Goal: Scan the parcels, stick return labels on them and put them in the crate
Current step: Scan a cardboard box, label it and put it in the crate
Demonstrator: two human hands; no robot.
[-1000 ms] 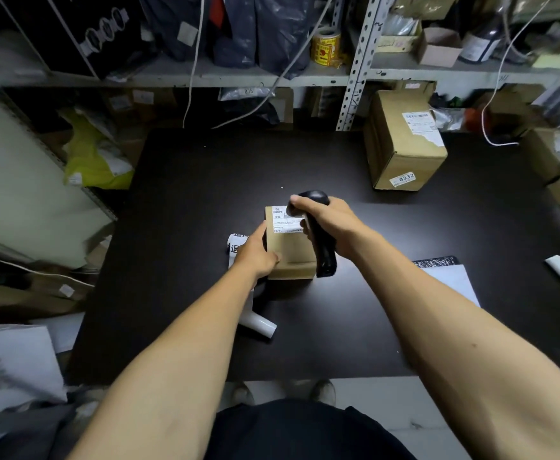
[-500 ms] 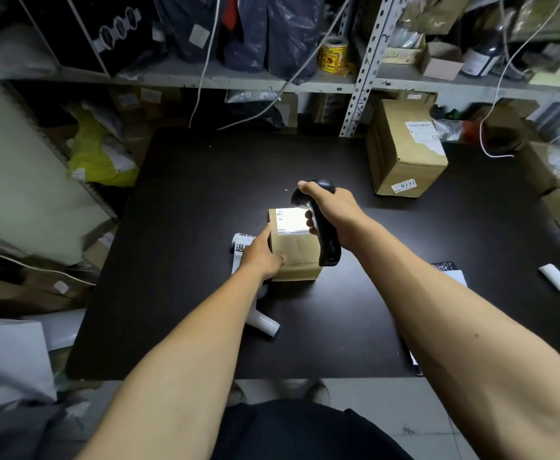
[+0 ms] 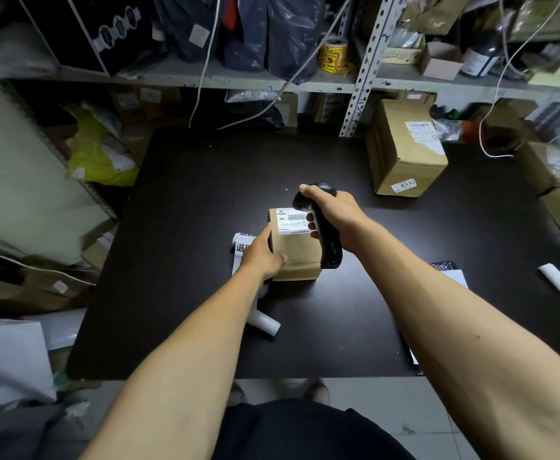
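Scanning step: my left hand [image 3: 261, 257] steadies the small brown cardboard parcel [image 3: 294, 248] mid-table, fingers curled on its nine-o'clock edge. My right hand [image 3: 333, 216] grips the black handheld scanner [image 3: 325, 231] over its white shipping label [image 3: 292, 220]. Return label comes next, I reckon.

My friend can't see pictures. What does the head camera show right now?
A person's right hand holds a black scanner over the label of a small brown parcel, gripped by the left hand, on a dark table. A bigger cardboard box sits further back.
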